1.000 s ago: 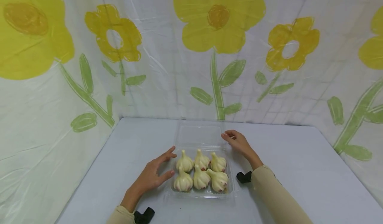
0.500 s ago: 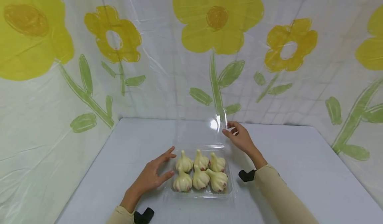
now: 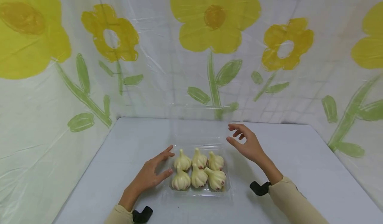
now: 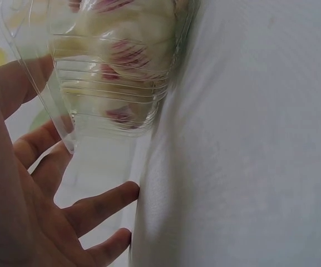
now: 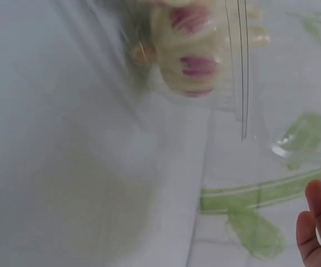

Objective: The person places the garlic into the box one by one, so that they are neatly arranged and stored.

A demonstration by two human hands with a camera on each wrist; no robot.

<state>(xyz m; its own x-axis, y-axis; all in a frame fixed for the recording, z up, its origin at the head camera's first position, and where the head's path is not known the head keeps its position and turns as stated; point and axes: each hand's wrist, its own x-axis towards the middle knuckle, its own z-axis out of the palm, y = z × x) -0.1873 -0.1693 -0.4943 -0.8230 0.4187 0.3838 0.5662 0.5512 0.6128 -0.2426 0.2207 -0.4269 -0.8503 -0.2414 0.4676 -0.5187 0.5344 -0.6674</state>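
A clear plastic clamshell box [image 3: 195, 195] sits on the table with several garlic bulbs [image 3: 216, 179] in two rows inside. Its hinged lid [image 3: 199, 106] stands tilted up at the back. At the box's left side is my left hand [image 3: 149, 174], fingers spread; in the left wrist view its thumb and first fingers lie along the rim [image 4: 65, 125], while the lower fingertips come down to the tabletop. My right hand [image 3: 247, 144] hovers to the right of the lid, fingers loosely bent with nothing between them. In the right wrist view its fingertips [image 5: 317, 197] show below the lid's corner.
The white table [image 3: 137, 130] ends at a curtain [image 3: 155, 84] printed with yellow flowers, which hangs close behind the lid. Black wrist mounts [image 3: 259, 188] stick out from both forearms.
The lid has risen from lying back to a tilted stand. My right hand, at its right edge before, has let go and drawn away to the right. The left hand keeps its place.
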